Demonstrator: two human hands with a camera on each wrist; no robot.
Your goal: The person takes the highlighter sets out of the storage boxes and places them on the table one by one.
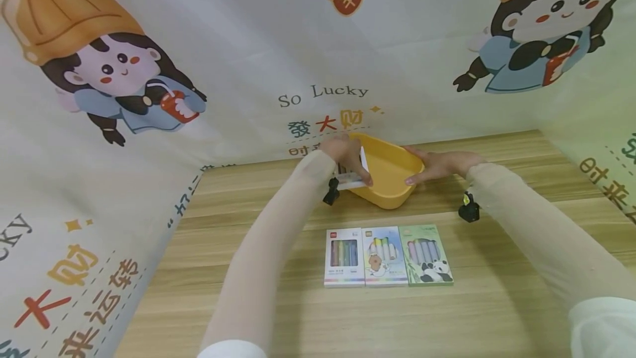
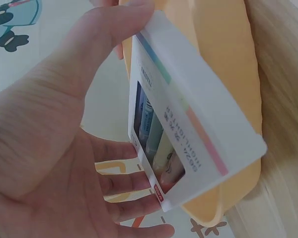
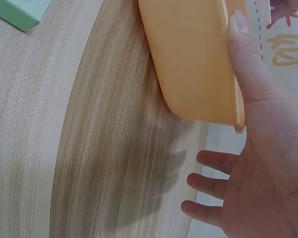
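Note:
My left hand [image 1: 346, 154] holds a white box of highlighters [image 2: 188, 99] at the left side of a yellow plastic bin [image 1: 392, 167]. The box is tilted, and its window shows several pastel pens. In the left wrist view the thumb lies on one end of the box while other fingers touch its window side. My right hand [image 1: 442, 163] grips the bin at its right end. Its thumb [image 3: 246, 54] presses on the rim; three fingers stretch out away from the bin wall, and the index finger is hidden.
Three flat pen boxes lie side by side nearer me: a white one [image 1: 344, 257], a white and blue one [image 1: 385, 276] and a green one with pandas [image 1: 428, 257]. They rest on a wood-grain table [image 1: 223, 225]. A printed cloth [image 1: 238, 43] hangs behind and at the sides.

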